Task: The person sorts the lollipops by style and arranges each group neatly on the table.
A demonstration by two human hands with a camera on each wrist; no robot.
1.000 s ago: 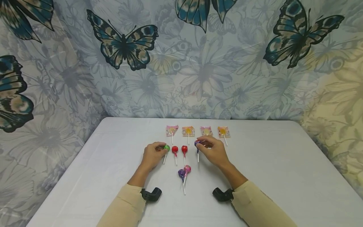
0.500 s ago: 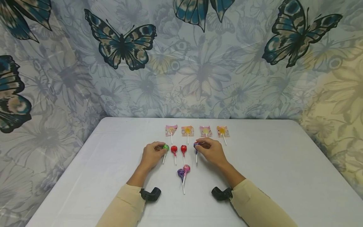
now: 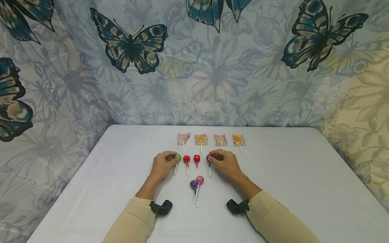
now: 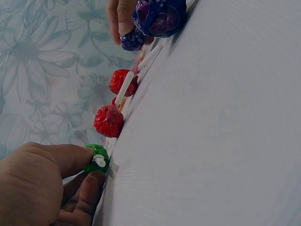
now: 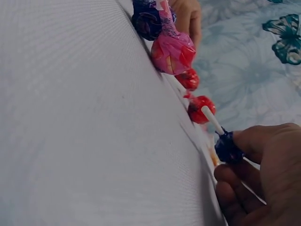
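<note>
Green lollipop [image 3: 178,157] at your left fingertips: your left hand [image 3: 163,165] pinches its head; left wrist view shows the stick nearly end-on. Dark blue lollipop [image 5: 228,148] pinched between your right hand's [image 3: 226,164] thumb and fingers, stick pointing back toward you. Two red lollipops [image 3: 186,158] lie between your two sets of fingertips. Nearer you than the fingers, purple lollipop [image 3: 193,184] beside pink lollipop [image 3: 200,180], the latter large in right wrist view. Only head view shows all four packet-wrapped lollipops [image 3: 201,139], lined up beyond your fingers.
</note>
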